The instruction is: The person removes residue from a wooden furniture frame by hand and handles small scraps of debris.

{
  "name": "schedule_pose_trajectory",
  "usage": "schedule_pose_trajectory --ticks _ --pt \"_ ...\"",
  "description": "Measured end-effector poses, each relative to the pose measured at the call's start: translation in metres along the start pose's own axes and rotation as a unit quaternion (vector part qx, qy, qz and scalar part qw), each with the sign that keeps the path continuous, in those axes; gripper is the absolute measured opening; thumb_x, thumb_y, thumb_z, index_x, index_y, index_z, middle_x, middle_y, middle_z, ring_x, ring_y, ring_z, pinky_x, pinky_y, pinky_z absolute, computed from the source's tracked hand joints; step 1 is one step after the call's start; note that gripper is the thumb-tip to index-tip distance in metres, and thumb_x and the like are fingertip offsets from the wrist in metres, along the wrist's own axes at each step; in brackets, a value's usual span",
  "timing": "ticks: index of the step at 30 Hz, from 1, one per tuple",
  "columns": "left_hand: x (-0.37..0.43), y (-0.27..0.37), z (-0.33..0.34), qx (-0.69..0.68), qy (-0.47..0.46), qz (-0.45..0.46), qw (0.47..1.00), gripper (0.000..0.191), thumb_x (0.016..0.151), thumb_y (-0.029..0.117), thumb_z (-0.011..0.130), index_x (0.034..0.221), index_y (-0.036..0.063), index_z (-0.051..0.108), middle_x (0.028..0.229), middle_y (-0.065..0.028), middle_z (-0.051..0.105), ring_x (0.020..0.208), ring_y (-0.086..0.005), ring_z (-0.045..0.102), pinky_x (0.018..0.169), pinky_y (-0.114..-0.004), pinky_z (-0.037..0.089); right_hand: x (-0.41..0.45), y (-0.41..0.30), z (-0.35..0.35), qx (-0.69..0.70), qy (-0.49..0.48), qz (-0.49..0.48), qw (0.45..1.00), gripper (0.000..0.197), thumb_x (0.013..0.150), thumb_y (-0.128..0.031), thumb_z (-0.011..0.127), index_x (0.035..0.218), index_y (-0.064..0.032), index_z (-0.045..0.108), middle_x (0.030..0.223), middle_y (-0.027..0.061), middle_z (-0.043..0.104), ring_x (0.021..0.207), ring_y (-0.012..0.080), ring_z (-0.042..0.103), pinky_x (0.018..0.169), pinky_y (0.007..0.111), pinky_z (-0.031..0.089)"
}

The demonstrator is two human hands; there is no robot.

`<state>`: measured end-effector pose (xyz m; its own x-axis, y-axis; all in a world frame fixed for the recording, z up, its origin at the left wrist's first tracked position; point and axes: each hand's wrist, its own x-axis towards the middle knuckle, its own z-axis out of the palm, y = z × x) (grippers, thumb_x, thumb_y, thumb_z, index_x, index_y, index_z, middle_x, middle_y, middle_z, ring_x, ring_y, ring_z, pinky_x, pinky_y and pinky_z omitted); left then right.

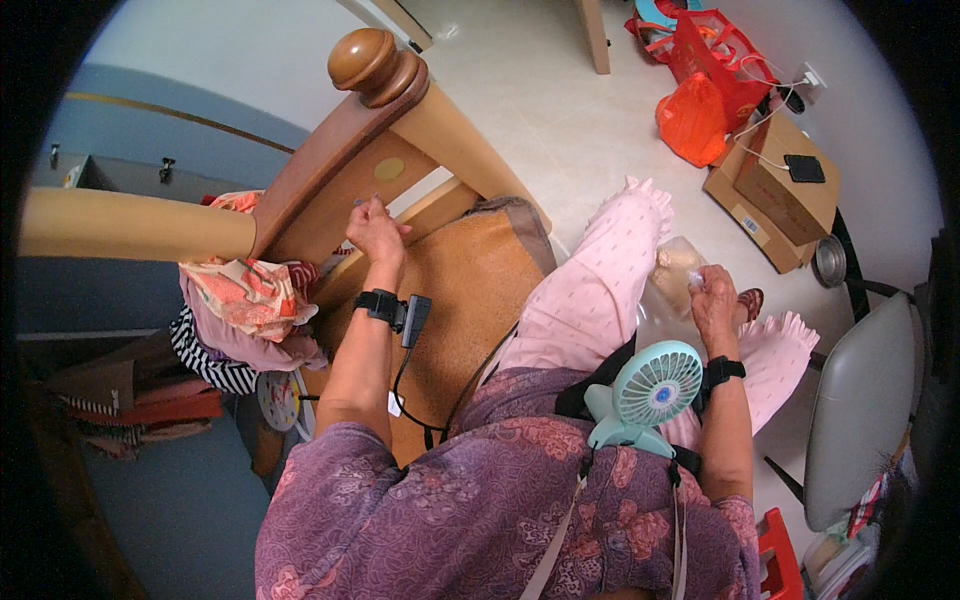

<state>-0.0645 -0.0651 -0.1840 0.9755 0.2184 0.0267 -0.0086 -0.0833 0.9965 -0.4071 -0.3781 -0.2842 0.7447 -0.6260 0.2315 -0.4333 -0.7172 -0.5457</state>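
My left hand [377, 231] is raised over an orange-brown woven seat mat [442, 292], beside a wooden end frame [345, 161] with a ball-shaped finial [362, 60]. Its fingers are curled, and whether anything small is between them cannot be made out. Between my knees, my right hand [712, 304] pinches a crumpled bit of clear plastic at the fingertips. That plastic looks like the top of a clear plastic bag [670, 281] with pale beige contents, which hangs or rests just left of the hand. A turquoise neck fan [658, 384] hangs at my chest on straps.
Folded clothes [240, 307] are draped on the frame's left side. A cardboard box [784, 187] carries a phone [805, 169] on a charging cable. Red bags [709, 82] lie by the wall. A grey chair [862, 412] and a red plastic stool [780, 559] stand at right.
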Motion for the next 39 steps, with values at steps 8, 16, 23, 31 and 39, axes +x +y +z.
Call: schedule_pose_trajectory --ticks 8,16,23,31,39 --pt "0.004 0.000 0.000 0.041 -0.044 0.034 0.998 0.016 0.084 0.011 0.052 0.080 -0.0039 0.053 0.062 -0.0076 0.053 0.040 -0.0137 0.050 0.036 -0.028 0.048 -0.001 0.004 0.005 0.003 0.013 0.007 1.000 0.019 0.062 0.001 0.056 0.080 0.0011 0.054 0.079 0.0154 0.053 0.079 0.0330 0.051 0.070 0.040 0.042" --pt "0.007 -0.003 0.000 -0.061 -0.066 -0.006 0.996 0.014 0.084 0.007 0.050 0.077 -0.0048 0.052 0.063 -0.0089 0.054 0.044 -0.0175 0.056 0.040 -0.029 0.050 -0.003 0.006 0.005 0.000 0.012 0.013 1.000 0.017 0.062 0.001 0.057 0.079 0.0007 0.054 0.079 0.0149 0.054 0.079 0.0328 0.052 0.070 0.040 0.043" --pt "0.013 -0.006 -0.002 -0.035 -0.082 0.001 0.996 0.013 0.083 0.005 0.048 0.077 -0.0061 0.051 0.061 -0.0110 0.055 0.042 -0.0191 0.056 0.041 -0.031 0.051 -0.002 0.003 0.004 -0.008 0.003 0.010 1.000 0.017 0.062 0.001 0.058 0.079 0.0004 0.054 0.079 0.0144 0.054 0.079 0.0324 0.052 0.070 0.039 0.043" --pt "0.019 -0.012 -0.010 -0.009 -0.089 0.018 0.996 0.013 0.083 0.005 0.048 0.078 -0.0068 0.052 0.064 -0.0126 0.057 0.044 -0.0186 0.057 0.041 -0.030 0.050 -0.001 -0.005 -0.002 -0.009 0.005 0.004 1.000 0.016 0.063 -0.001 0.058 0.078 0.0007 0.055 0.080 0.0149 0.055 0.080 0.0326 0.052 0.070 0.040 0.043" --pt "0.020 -0.014 -0.010 -0.014 -0.089 0.033 0.995 0.014 0.084 0.008 0.050 0.078 -0.0047 0.054 0.067 -0.0113 0.058 0.047 -0.0179 0.058 0.043 -0.027 0.048 -0.001 -0.002 0.001 -0.007 0.003 0.010 1.000 0.017 0.063 -0.001 0.057 0.080 0.0016 0.057 0.081 0.0156 0.055 0.080 0.0327 0.052 0.072 0.040 0.043"
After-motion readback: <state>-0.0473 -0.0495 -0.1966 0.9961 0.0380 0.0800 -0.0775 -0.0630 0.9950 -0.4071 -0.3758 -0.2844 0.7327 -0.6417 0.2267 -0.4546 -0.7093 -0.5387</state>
